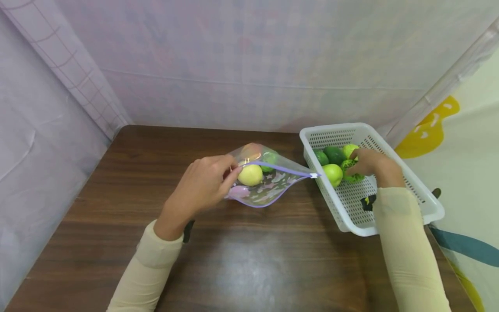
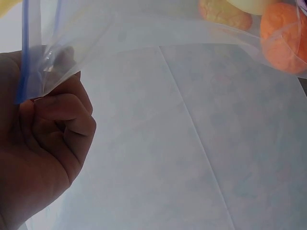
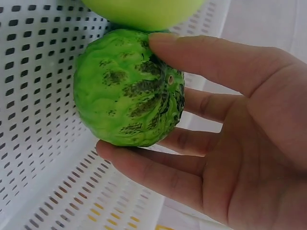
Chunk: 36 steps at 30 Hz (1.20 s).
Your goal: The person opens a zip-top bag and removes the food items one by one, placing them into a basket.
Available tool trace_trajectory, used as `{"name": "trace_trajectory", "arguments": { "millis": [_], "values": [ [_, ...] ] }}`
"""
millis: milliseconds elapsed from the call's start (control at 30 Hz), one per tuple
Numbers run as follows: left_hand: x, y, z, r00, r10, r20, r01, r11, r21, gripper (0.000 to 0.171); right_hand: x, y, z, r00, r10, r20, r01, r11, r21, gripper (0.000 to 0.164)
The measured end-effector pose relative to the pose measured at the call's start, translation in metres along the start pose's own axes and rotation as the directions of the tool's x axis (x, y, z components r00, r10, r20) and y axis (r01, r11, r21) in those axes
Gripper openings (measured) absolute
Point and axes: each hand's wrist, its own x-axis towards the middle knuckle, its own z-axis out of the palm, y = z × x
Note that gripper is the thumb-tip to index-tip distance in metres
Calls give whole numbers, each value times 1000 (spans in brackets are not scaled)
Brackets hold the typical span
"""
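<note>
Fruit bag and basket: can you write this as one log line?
left hand: pinches bag edge | right hand: grips blotchy green fruit in basket | bag: open, pale yellow fruit inside

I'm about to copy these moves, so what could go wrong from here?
The blotched green fruit could slip from the right hand during lifting. The slider of the zip bag overlaps the white basket in the head view and might snag. The left hand pinches the bag at one side; if it tips, the pale yellow fruit might roll out.

The left hand point(image 1: 202, 183) pinches while the right hand point(image 1: 379, 166) grips.
</note>
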Motion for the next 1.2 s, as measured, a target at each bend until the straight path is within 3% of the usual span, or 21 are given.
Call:
{"name": "trace_trajectory", "arguments": {
  "millis": [233, 567, 933, 1200],
  "values": [
    [-1, 2, 0, 1000, -2, 0, 2, 1000, -7, 15, 4, -4, 4, 999, 46, 29, -46, 999, 18, 74],
    [0, 1, 0, 1000, -2, -1, 2, 1000, -8, 15, 7, -2, 4, 1000, 11, -11, -10, 1000, 17, 64],
    [0, 1, 0, 1000, -10, 11, 10, 1000, -5, 16, 5, 0, 2, 999, 33, -22, -33, 999, 5, 70],
    [1, 1, 0, 1000, -5, -2, 5, 1000, -3, 15, 2, -5, 0, 993, 47, -106, -47, 999, 1, 66]
  ]
}}
